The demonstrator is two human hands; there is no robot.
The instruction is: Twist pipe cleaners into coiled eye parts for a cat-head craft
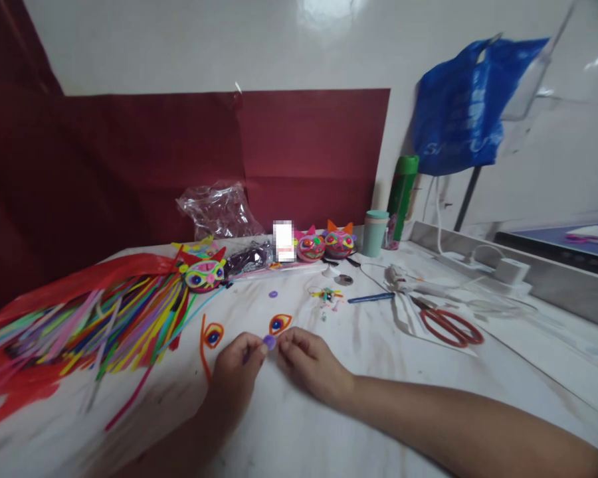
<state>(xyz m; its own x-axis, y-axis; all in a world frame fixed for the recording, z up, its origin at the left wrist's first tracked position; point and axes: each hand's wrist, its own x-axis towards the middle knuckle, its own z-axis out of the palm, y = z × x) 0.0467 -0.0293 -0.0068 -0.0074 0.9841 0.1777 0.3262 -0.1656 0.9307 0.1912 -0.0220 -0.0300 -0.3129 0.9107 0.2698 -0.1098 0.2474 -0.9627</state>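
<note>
A small purple disc (pixel 269 342) is pinched between the thumb and finger of my left hand (pixel 240 362). Close on its right is my right hand (pixel 311 364), its thumb and fingers pressed together by the disc's edge; whatever they hold is too small to make out. Just beyond my hands lie two eye shapes with orange outlines, one on the left (pixel 213 336) and one on the right (pixel 280 324). A long orange strip (pixel 204 348) curves beside the left one. Another purple disc (pixel 273 294) rests farther back on the marbled table (pixel 289 431).
Colourful strips (pixel 124 325) and a decorated cat-like head (pixel 202 274) lie at the left. Two more heads (pixel 311 245) (pixel 339 243) stand at the back near a pale green cup (pixel 375 234). Red-handled scissors (pixel 451 326) and a blue pen (pixel 371 298) are on the right.
</note>
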